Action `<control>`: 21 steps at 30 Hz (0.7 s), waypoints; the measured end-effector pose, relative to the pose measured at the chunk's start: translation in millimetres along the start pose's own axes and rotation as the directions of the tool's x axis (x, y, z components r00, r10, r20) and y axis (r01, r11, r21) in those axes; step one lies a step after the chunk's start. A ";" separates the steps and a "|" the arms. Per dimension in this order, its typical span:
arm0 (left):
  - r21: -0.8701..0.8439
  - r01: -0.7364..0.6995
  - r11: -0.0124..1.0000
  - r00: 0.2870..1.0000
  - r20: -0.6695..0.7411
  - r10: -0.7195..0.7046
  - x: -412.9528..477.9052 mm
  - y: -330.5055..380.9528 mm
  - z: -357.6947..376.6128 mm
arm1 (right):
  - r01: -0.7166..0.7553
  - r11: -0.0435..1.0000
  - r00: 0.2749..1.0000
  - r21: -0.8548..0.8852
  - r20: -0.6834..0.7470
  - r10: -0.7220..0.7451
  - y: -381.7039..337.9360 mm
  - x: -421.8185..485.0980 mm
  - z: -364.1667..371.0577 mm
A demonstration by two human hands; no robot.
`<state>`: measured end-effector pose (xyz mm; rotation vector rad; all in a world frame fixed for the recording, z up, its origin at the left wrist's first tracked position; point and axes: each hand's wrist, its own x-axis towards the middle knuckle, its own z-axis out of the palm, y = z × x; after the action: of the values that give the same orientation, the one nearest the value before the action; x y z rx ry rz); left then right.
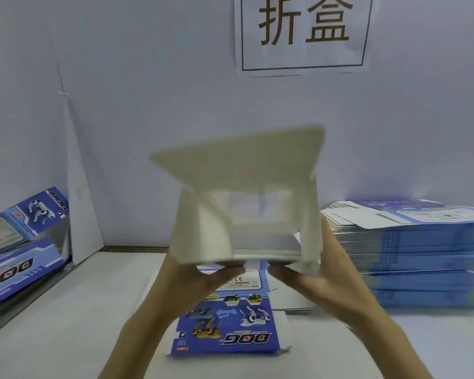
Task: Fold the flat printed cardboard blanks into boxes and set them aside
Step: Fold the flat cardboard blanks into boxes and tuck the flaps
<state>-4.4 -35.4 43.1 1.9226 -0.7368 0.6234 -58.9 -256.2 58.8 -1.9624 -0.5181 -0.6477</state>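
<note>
packing workstation | white partition sign (pixel 303 31) reads 折盒 | stacked printed blanks (pixel 411 250) | finished boxes (pixel 25 236) left

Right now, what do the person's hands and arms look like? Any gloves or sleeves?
No gloves: the left hand and right hand are bare, with no rings showing. The left forearm and right forearm are bare too, with no sleeve, watch or bracelet in view. The picture is a bit blurry, so tiny marks cannot be told.
</note>
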 end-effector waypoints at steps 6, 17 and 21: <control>-0.425 0.199 0.883 0.979 0.118 -0.163 3.4 8.4 1.0 | -0.096 0.965 0.995 0.244 -0.008 0.101 0.5 1.2 7.3; -0.494 0.338 0.801 0.924 0.337 -0.182 2.6 12.5 -10.0 | -0.205 0.960 0.978 0.190 0.007 0.207 5.2 0.6 3.3; -0.464 0.352 0.813 0.898 0.411 -0.155 1.7 21.9 -6.9 | 0.036 0.996 0.995 0.086 -0.098 -0.027 -0.7 -1.1 -5.1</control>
<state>-19.7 -37.5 60.1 1.5770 -0.7537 -0.1148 -61.3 -260.6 60.5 -1.8344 -0.5099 -0.7247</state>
